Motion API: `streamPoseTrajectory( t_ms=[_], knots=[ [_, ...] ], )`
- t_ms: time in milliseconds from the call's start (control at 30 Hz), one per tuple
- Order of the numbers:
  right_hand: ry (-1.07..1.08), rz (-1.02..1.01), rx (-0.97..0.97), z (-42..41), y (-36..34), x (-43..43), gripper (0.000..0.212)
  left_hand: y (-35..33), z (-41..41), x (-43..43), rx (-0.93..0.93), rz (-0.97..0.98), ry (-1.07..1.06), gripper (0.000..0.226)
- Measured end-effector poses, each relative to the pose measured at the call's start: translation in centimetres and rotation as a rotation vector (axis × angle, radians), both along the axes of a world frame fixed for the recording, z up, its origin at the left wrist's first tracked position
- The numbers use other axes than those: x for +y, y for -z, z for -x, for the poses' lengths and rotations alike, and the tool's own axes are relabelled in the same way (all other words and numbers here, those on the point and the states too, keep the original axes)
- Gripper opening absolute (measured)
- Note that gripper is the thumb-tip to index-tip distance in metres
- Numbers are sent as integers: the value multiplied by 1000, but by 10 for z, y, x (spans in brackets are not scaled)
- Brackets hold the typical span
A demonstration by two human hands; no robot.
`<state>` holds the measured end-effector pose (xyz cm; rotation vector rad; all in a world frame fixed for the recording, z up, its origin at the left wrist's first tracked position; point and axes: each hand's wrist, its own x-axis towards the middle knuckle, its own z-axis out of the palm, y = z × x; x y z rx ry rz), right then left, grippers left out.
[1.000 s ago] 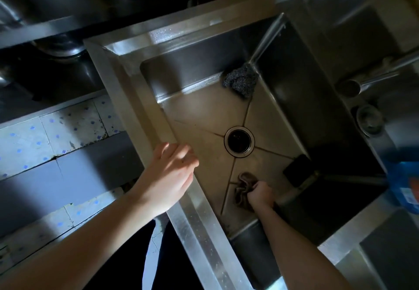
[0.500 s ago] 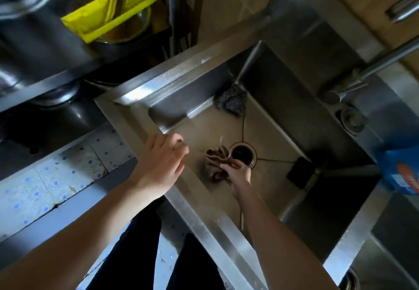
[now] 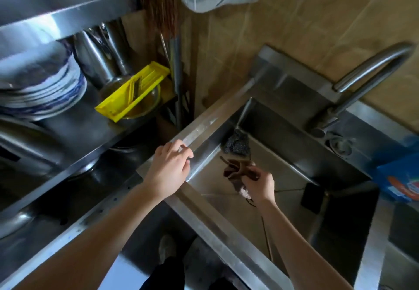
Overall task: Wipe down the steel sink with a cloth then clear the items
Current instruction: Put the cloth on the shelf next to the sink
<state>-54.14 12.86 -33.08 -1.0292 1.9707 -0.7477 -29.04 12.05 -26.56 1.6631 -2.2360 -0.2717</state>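
The steel sink (image 3: 226, 235) fills the lower right of the view. Inside it, my right hand (image 3: 258, 185) grips a bunched dark brown cloth (image 3: 235, 169) against the basin floor near the far left corner. A dark steel-wool scrubber (image 3: 237, 143) lies in that corner, just beyond the cloth. A small black block (image 3: 311, 196) sits on the basin floor to the right. My left hand (image 3: 169, 168) rests on the sink's left rim with fingers loosely bent over the edge.
A curved steel faucet (image 3: 367, 72) rises at the back right. A blue box (image 3: 399, 176) stands on the right rim. On the left shelf are stacked blue-white plates (image 3: 40, 90), a yellow slicer (image 3: 133, 90) over a steel bowl, and steel pots.
My right hand has carried the cloth from the near side of the basin, past the drain, up toward the far left corner. The camera has tilted upward; my left hand stays on the rim.
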Motion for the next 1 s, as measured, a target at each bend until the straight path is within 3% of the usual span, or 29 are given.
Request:
streamPoseTrajectory(
  t_ms=[167, 1000],
  knots=[
    [51, 104, -1, -3, -29, -4, 31, -23, -5, -22, -7, 4, 9, 15],
    [-137, 322, 153, 10, -131, -42, 33, -117, -16, -82, 26, 84, 14, 11]
  ],
)
